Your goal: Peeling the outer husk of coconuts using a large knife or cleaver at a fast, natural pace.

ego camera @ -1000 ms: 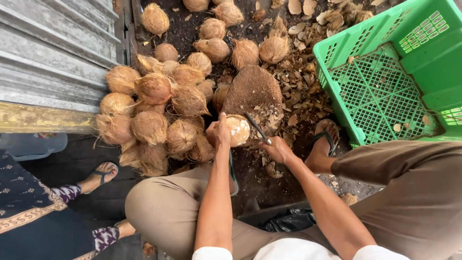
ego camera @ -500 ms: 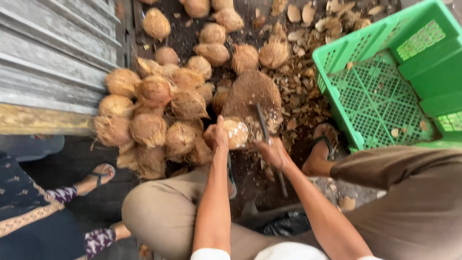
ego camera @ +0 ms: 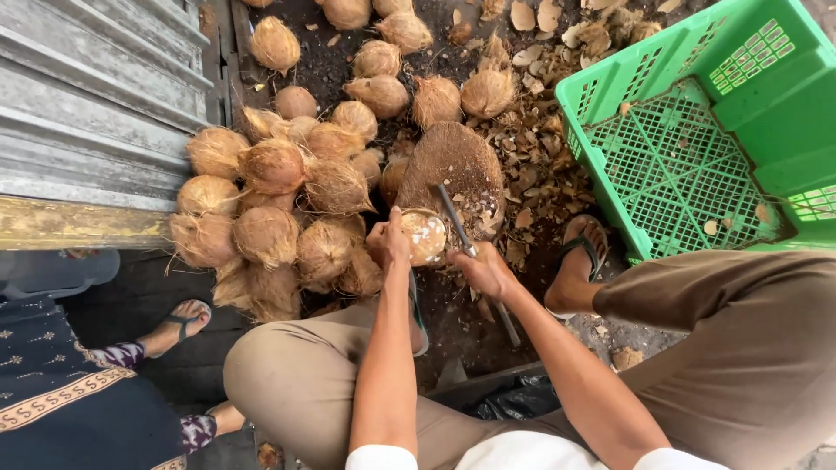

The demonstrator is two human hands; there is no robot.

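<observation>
My left hand (ego camera: 389, 240) grips a partly peeled coconut (ego camera: 425, 236) whose pale, chipped shell faces up. My right hand (ego camera: 484, 271) holds a long dark knife (ego camera: 456, 219); its blade lies across the right side of the coconut and its handle sticks out toward my leg. Both rest against a round wooden chopping block (ego camera: 456, 164) on the ground. A heap of husked brown coconuts (ego camera: 272, 213) lies just left of my left hand.
A green plastic crate (ego camera: 697, 157) stands at the right, nearly empty. Shell chips and husk scraps (ego camera: 533, 152) cover the dark ground. Corrugated metal sheeting (ego camera: 87, 113) runs along the left. Another person's sandalled feet (ego camera: 178, 322) are at the lower left. My sandalled foot (ego camera: 579, 261) is by the crate.
The knife has swung from a raised slant down against the coconut's right side. My left hand has kept the coconut in place on the block.
</observation>
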